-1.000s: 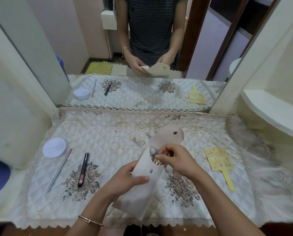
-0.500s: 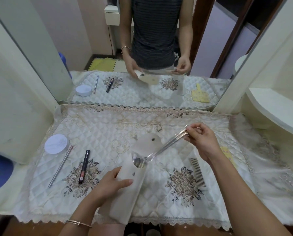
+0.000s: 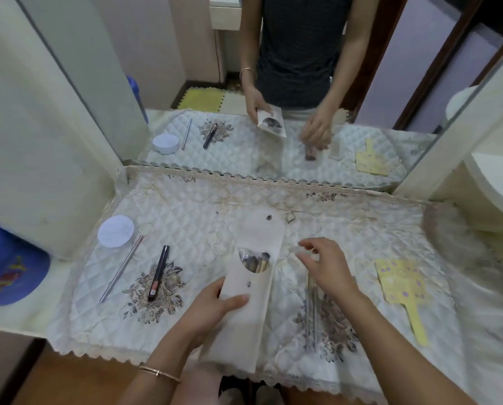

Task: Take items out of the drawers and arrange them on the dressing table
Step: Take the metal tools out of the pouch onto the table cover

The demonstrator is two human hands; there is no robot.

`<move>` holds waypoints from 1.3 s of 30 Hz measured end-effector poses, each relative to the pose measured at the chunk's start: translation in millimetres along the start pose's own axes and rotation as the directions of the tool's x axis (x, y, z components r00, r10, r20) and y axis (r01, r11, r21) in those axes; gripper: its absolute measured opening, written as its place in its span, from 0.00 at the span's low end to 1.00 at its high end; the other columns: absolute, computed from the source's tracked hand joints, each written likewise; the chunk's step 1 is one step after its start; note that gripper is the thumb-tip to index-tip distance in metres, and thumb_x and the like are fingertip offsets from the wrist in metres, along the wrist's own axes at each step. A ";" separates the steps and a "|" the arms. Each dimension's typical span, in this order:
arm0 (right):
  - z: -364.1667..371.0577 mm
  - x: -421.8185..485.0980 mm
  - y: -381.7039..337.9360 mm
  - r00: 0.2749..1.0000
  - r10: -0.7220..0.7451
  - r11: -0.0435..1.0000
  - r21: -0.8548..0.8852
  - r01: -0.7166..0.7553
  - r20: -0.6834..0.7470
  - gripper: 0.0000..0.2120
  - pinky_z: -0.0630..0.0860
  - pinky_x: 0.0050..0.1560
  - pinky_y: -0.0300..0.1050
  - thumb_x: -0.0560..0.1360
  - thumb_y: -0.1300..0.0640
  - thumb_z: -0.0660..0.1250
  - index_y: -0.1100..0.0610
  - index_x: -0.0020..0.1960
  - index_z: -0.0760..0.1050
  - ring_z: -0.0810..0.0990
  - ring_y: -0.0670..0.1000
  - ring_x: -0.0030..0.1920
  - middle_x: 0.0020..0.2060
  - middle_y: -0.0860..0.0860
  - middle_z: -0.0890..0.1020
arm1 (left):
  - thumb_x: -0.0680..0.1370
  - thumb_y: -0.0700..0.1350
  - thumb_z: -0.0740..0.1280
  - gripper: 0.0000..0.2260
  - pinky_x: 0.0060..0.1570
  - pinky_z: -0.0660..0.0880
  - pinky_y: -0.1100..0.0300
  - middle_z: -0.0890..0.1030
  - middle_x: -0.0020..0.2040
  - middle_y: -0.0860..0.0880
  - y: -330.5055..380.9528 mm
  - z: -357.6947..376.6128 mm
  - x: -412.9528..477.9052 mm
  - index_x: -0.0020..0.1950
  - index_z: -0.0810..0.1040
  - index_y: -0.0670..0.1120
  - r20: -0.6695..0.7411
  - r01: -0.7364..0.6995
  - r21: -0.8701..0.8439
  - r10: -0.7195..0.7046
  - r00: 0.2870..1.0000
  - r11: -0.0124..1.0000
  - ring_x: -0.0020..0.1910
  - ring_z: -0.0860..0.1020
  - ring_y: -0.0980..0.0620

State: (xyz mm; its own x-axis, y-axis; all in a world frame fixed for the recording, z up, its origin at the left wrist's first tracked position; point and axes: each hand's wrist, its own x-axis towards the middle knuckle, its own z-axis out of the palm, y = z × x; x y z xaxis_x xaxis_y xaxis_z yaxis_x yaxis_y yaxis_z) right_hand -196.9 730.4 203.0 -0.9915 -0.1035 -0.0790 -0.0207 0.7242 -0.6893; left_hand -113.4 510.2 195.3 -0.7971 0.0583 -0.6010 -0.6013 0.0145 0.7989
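Observation:
My left hand (image 3: 215,306) grips the lower part of a cream fabric brush pouch (image 3: 259,238), whose flap lies open on the quilted dressing-table cloth (image 3: 203,217). Several makeup brush heads (image 3: 256,261) show in the pouch's mouth. My right hand (image 3: 327,268) hovers just right of the pouch with fingers spread and nothing in them. Under it, two or three slim clear-handled brushes (image 3: 311,320) lie on the cloth, pointing toward me.
On the left lie a white round compact (image 3: 116,231), a silver stick (image 3: 121,269) and a black cosmetic pen (image 3: 158,272). A yellow paddle-shaped item (image 3: 399,283) lies at right. A mirror (image 3: 273,147) stands behind, a curved shelf (image 3: 495,182) at right, a blue lid (image 3: 8,270) at far left.
My right hand drew a clear-handled brush out of the pouch, carried it right, laid it on the cloth and let go. My left hand kept hold of the pouch.

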 end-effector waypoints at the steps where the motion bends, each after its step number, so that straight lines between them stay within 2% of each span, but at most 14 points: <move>1: 1.8 -6.7 -11.0 1.000 -0.008 0.993 0.121 0.007 0.003 0.10 0.70 0.47 0.34 0.71 0.56 0.70 0.58 0.51 0.80 0.75 0.46 0.42 0.45 0.52 0.80 | 0.68 0.45 0.74 0.17 0.46 0.79 0.54 0.84 0.52 0.47 1.0 2.7 -0.1 0.56 0.78 0.47 0.011 -0.007 0.006 0.007 1.000 1.000 0.48 0.83 0.48; 4: 12.4 -18.8 -27.2 0.997 0.025 0.967 0.252 -0.043 0.071 0.09 0.68 0.39 0.25 0.68 0.54 0.73 0.55 0.46 0.80 0.72 0.41 0.36 0.37 0.44 0.75 | 0.68 0.44 0.74 0.17 0.44 0.79 0.57 0.84 0.51 0.46 2.4 10.2 -1.5 0.56 0.78 0.48 0.069 -0.029 0.021 0.028 0.997 0.999 0.48 0.83 0.47; 8: 18.6 -23.6 -21.6 0.990 0.132 0.921 0.363 -0.141 0.051 0.09 0.69 0.35 0.27 0.67 0.56 0.74 0.47 0.34 0.75 0.72 0.44 0.34 0.34 0.44 0.75 | 0.66 0.46 0.73 0.20 0.48 0.80 0.55 0.84 0.52 0.45 1.9 15.3 -3.3 0.57 0.77 0.47 0.132 -0.044 0.031 0.040 0.991 0.999 0.50 0.82 0.45; 13: -4.5 -14.2 -15.8 0.929 0.369 0.582 0.786 -0.208 -0.028 0.07 0.74 0.36 0.35 0.71 0.64 0.69 0.54 0.38 0.75 0.76 0.49 0.34 0.34 0.52 0.79 | 0.64 0.47 0.73 0.21 0.49 0.79 0.55 0.84 0.52 0.47 -3.4 7.2 -3.9 0.56 0.78 0.49 0.120 -0.056 0.118 0.041 0.992 0.991 0.49 0.83 0.48; 15: -18.8 -6.4 -8.4 0.896 0.432 0.524 0.836 -0.162 -0.098 0.06 0.74 0.37 0.40 0.73 0.64 0.66 0.56 0.39 0.74 0.75 0.49 0.32 0.33 0.53 0.77 | 0.65 0.48 0.73 0.20 0.50 0.79 0.53 0.84 0.51 0.48 -8.7 1.1 -4.2 0.56 0.78 0.49 0.073 -0.050 0.154 0.039 0.997 0.987 0.48 0.83 0.49; 18: -21.4 3.3 10.6 0.897 0.428 0.657 0.720 -0.224 -0.112 0.04 0.76 0.40 0.46 0.73 0.63 0.67 0.58 0.41 0.75 0.75 0.51 0.33 0.31 0.52 0.77 | 0.69 0.44 0.73 0.14 0.49 0.79 0.52 0.84 0.50 0.47 -16.0 -8.4 -5.1 0.53 0.78 0.49 -0.056 -0.033 0.134 0.041 0.998 0.990 0.47 0.83 0.48; 20: -10.1 5.5 19.1 0.921 0.388 0.762 0.571 -0.306 -0.025 0.02 0.78 0.46 0.55 0.72 0.61 0.68 0.57 0.41 0.76 0.77 0.54 0.36 0.32 0.52 0.78 | 0.70 0.42 0.73 0.13 0.47 0.79 0.52 0.84 0.50 0.46 -17.7 -12.7 -6.9 0.53 0.78 0.47 -0.117 -0.017 0.049 0.022 0.993 0.999 0.47 0.83 0.47; 22: 3.7 3.8 21.4 0.935 0.351 0.838 0.428 -0.339 0.053 0.06 0.78 0.50 0.54 0.72 0.59 0.69 0.60 0.46 0.78 0.77 0.53 0.37 0.34 0.51 0.78 | 0.66 0.45 0.74 0.16 0.45 0.79 0.53 0.84 0.49 0.44 -16.4 -14.6 -9.6 0.52 0.79 0.46 -0.134 -0.014 -0.020 0.011 0.991 1.000 0.46 0.83 0.46; 26: 24.9 2.5 9.1 0.958 0.277 0.951 0.125 -0.284 0.068 0.21 0.71 0.58 0.46 0.72 0.56 0.69 0.62 0.63 0.72 0.76 0.55 0.55 0.54 0.57 0.78 | 0.62 0.46 0.74 0.20 0.47 0.80 0.51 0.85 0.50 0.44 -13.8 -17.9 -14.4 0.53 0.79 0.46 -0.096 -0.016 -0.077 0.009 0.995 0.997 0.47 0.83 0.45; 31: 13.4 12.5 -30.7 0.996 0.085 0.931 0.356 -0.077 -0.007 0.27 0.65 0.64 0.46 0.72 0.54 0.69 0.55 0.68 0.66 0.69 0.51 0.65 0.66 0.51 0.71 | 0.64 0.44 0.73 0.21 0.49 0.80 0.51 0.84 0.51 0.44 -7.4 -15.6 -17.7 0.55 0.78 0.45 0.018 -0.006 -0.074 0.007 1.000 0.997 0.49 0.83 0.44; 33: 4.3 17.9 -48.2 0.999 0.015 0.897 0.441 -0.032 0.042 0.26 0.67 0.63 0.44 0.72 0.54 0.69 0.53 0.68 0.67 0.71 0.47 0.62 0.63 0.47 0.73 | 0.64 0.43 0.73 0.19 0.50 0.79 0.50 0.85 0.51 0.45 -4.4 -12.8 -17.4 0.55 0.79 0.47 0.066 -0.007 -0.064 0.011 0.998 0.998 0.49 0.83 0.44; 35: -1.4 21.1 -58.1 0.998 -0.061 0.915 0.400 0.045 0.026 0.15 0.71 0.54 0.39 0.72 0.57 0.69 0.53 0.59 0.75 0.76 0.46 0.53 0.53 0.46 0.78 | 0.65 0.43 0.73 0.19 0.51 0.79 0.50 0.84 0.51 0.45 -1.5 -8.8 -15.3 0.55 0.79 0.46 0.086 -0.005 -0.068 0.010 0.996 0.998 0.50 0.82 0.43; 37: -5.1 17.0 -62.3 0.990 -0.141 0.939 0.316 0.138 -0.014 0.05 0.70 0.44 0.30 0.72 0.60 0.69 0.54 0.47 0.79 0.76 0.41 0.41 0.39 0.43 0.80 | 0.66 0.43 0.72 0.18 0.47 0.79 0.53 0.84 0.51 0.43 0.8 -4.1 -11.3 0.56 0.78 0.43 0.060 0.003 -0.096 0.003 0.998 0.995 0.48 0.82 0.45; 39: -1.1 3.0 -62.4 0.974 -0.226 0.946 0.243 0.213 0.027 0.03 0.70 0.42 0.24 0.71 0.60 0.69 0.56 0.44 0.81 0.77 0.35 0.37 0.35 0.39 0.80 | 0.71 0.40 0.70 0.13 0.39 0.78 0.58 0.84 0.48 0.44 4.1 0.9 -8.8 0.55 0.77 0.42 0.022 0.009 -0.137 -0.007 1.000 0.990 0.43 0.83 0.48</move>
State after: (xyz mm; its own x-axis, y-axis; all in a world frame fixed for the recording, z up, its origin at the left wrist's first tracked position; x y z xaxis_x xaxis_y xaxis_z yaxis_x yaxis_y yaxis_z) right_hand -198.7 685.7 246.6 -0.9573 -0.2829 0.0594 -0.1995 0.4976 -0.8441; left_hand -108.8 510.7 203.9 -0.7918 0.0798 -0.6056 -0.6107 -0.1222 0.7824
